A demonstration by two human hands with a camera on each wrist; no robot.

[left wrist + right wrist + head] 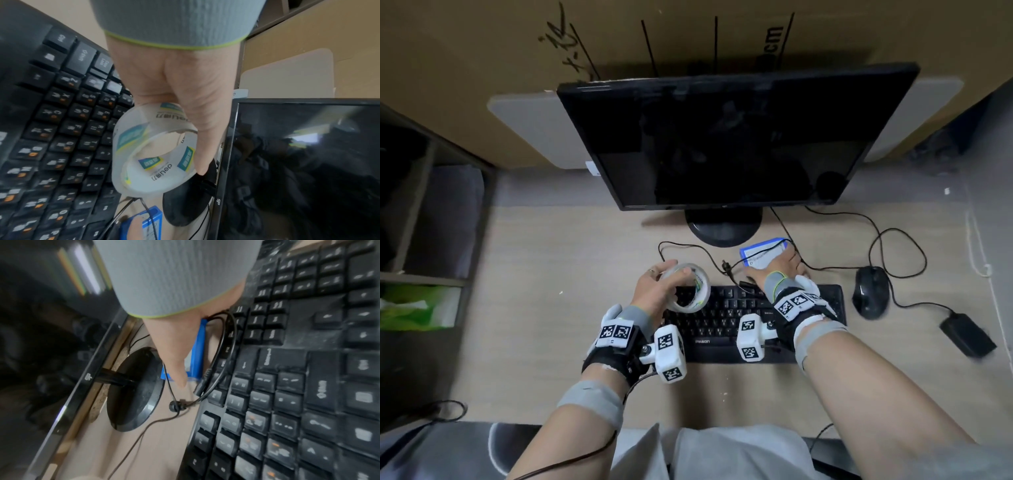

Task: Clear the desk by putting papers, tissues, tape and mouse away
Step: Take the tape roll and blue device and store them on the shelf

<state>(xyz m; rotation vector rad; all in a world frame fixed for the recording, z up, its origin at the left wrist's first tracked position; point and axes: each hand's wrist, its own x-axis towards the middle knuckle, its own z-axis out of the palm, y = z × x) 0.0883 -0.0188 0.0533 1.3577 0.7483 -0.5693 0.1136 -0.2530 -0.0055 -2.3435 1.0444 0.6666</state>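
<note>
A clear tape roll (702, 284) with blue and yellow labels (144, 146) is off the desk, above the left end of the keyboard. My left hand (674, 270) grips it, thumb along its outer side (195, 146). My right hand (784, 265) reaches over the keyboard's far edge onto a flat blue-edged pack (760, 255) near the monitor foot. In the right wrist view its thumb (176, 369) lies straight along the pack (198, 345); the other fingers are hidden. A black wired mouse (869, 291) lies right of the keyboard.
A black keyboard (722, 315) lies in front of me, behind it a dark monitor (722, 144) on a round foot. Thin black cables (727, 267) run across the desk by the blue pack. A black adapter (967, 334) lies far right. A green tissue box (417, 308) sits in the left shelf.
</note>
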